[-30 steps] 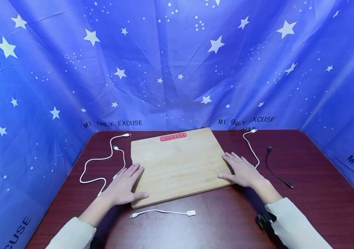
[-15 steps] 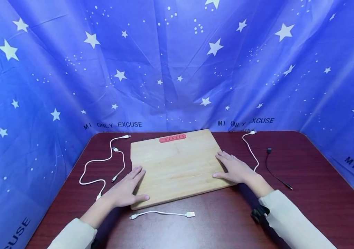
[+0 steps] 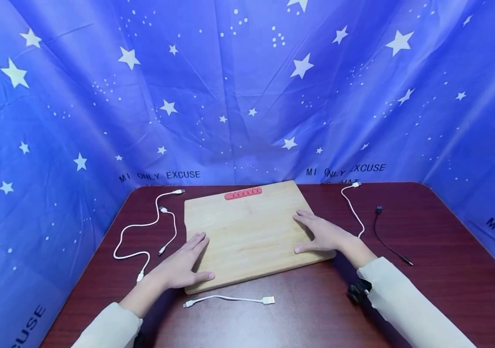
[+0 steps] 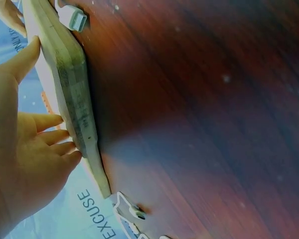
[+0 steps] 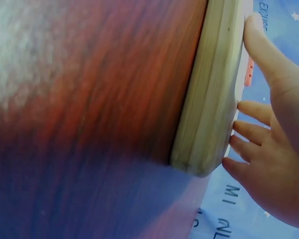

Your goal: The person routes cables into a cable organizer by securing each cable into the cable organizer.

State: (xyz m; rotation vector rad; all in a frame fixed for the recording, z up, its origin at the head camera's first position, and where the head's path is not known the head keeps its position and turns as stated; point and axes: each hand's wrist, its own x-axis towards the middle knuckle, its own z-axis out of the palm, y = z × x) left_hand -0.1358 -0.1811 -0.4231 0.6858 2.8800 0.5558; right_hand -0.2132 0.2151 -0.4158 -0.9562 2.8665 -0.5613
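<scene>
A light wooden board [image 3: 247,237] lies slightly turned on the dark red table. Near its far edge sits a red cable holder strip [image 3: 243,194] with several slots. My left hand [image 3: 182,263] rests with spread, straight fingers on the board's left side; in the left wrist view the fingertips [image 4: 65,134] meet the board's top near its edge. Over the right side my right hand [image 3: 321,234] lies likewise, fingers extended, thumb toward me. In the right wrist view its fingertips [image 5: 234,124] are at the board's surface. Neither hand grips anything.
A short white USB cable [image 3: 230,298] lies in front of the board. Two white cables [image 3: 136,224] are to its left. Beyond my right hand are another white cable [image 3: 352,208] and a short black cable [image 3: 386,241]. A blue starry curtain [image 3: 239,87] surrounds the table [image 3: 439,270].
My right hand has slid left, further in over the board's surface. The left hand has shifted slightly inward. The board and cables stay where they were.
</scene>
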